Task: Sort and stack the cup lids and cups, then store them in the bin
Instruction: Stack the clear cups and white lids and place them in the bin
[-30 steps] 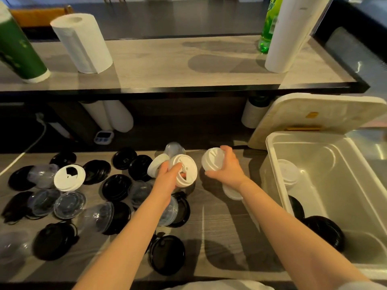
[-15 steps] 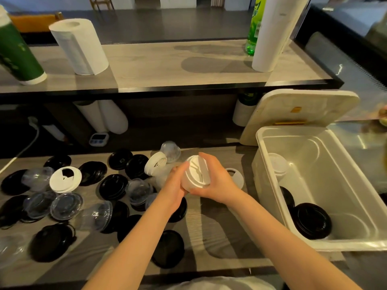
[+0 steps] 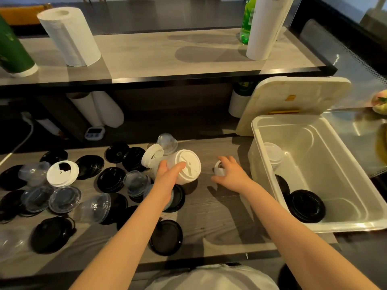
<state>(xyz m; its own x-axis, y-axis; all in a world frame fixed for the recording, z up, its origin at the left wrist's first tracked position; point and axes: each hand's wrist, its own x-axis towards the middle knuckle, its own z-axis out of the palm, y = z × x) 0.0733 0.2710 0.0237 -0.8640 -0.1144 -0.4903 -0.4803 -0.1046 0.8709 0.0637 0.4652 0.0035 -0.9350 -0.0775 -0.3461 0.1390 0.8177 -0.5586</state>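
Left fingers are curled round a white lid stack; right fingers are curled round a lone white lid. A few stacks are stored in the bin at 3 o'clock; most black lids and clear cups are left unsorted at 9 o'clock.

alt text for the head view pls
Left hand holds a stack of white plastic cup lids; right hand grips one small white plastic lid on a grey wooden counter strewn with black lids and clear lids, beside an open translucent plastic bin.
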